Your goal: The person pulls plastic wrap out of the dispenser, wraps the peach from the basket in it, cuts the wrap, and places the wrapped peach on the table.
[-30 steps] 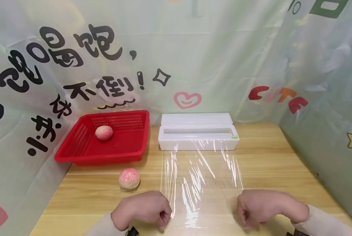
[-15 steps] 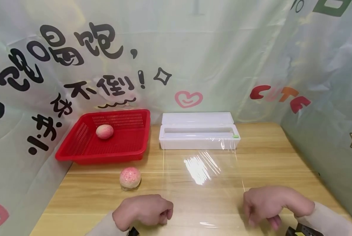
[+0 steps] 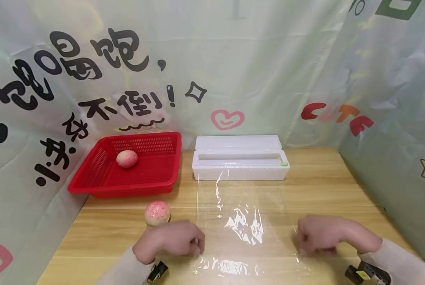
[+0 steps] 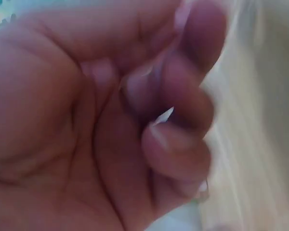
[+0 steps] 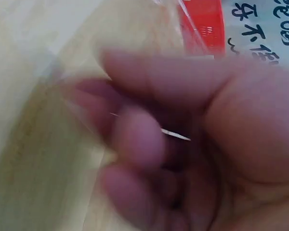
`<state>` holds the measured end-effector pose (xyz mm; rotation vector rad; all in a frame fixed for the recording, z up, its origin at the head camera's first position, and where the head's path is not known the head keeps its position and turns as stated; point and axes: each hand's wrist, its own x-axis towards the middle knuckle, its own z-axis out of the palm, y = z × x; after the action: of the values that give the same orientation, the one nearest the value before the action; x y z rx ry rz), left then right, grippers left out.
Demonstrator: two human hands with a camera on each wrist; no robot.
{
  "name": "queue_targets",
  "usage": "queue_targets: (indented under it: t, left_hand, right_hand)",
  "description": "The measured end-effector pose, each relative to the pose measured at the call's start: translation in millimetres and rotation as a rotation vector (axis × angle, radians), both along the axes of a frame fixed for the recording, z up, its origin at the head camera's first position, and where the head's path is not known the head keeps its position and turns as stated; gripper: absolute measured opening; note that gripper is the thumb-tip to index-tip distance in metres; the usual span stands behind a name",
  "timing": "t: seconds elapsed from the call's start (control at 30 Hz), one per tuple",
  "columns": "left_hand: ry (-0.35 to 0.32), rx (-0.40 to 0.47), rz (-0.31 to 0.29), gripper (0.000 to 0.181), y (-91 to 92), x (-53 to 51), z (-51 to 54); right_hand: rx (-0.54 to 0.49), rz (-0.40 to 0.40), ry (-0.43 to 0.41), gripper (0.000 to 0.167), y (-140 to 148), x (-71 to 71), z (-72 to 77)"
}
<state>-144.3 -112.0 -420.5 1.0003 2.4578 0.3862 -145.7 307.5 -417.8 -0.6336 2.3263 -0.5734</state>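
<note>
While the left hand [image 3: 175,239] is pinching the clear film [image 3: 246,225] near one of its close corners, the right hand [image 3: 321,235] is pinching near the other, so that the sheet is stretching between them above or along the wooden table [image 3: 340,186]. Fingers of both hands are curling inward; the wrist views are blurring, so the thin pale sliver showing among the fingers of each hand is probably film edge, though its exact hold is hard to tell. The film is running toward the person from the white dispenser [image 3: 238,152], crossing its front wall and glinting in patches, mostly near the middle and along the near edge. The dispenser's lid [image 3: 238,141] is standing raised at the back, and a small green tab [image 3: 284,164] is sitting at the right end of the opening.

Just beyond the left hand, a pink-and-white ball [image 3: 157,213] is resting on the table, the hand partly covering its lower side in the head view. Farther back, a red basket [image 3: 134,191] is standing left of the dispenser, and a second ball [image 3: 127,158] is lying inside it. Behind everything, a pale backdrop [image 3: 269,79] is hanging, bearing black lettering, a pink heart and the word CUTE.
</note>
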Motion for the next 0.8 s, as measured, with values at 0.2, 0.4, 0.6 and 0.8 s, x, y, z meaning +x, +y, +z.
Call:
queue_targets:
  t: [0.2, 0.4, 0.6, 0.8]
  left_hand:
    - [0.364, 0.125, 0.212, 0.005, 7.9, -20.9, -15.4]
    - [0.437, 0.090, 0.242, 0.055, 11.2, -30.9, -33.0]
    - [0.334, 0.039, 0.259, 0.086, 7.3, -36.9, -42.5]
    - [0.250, 0.020, 0.265, 0.095, 4.3, -41.4, -43.4]
  right_hand:
    - [-0.045, -0.074, 0.562, 0.012, -16.9, -24.1, -15.2]
    - [0.018, -0.117, 0.671, 0.059, -24.6, -31.1, -29.4]
    - [0.011, -0.131, 0.628, 0.070, -22.6, -35.2, -38.0]
    - [0.030, -0.147, 0.547, 0.076, -14.7, -40.1, -43.5]
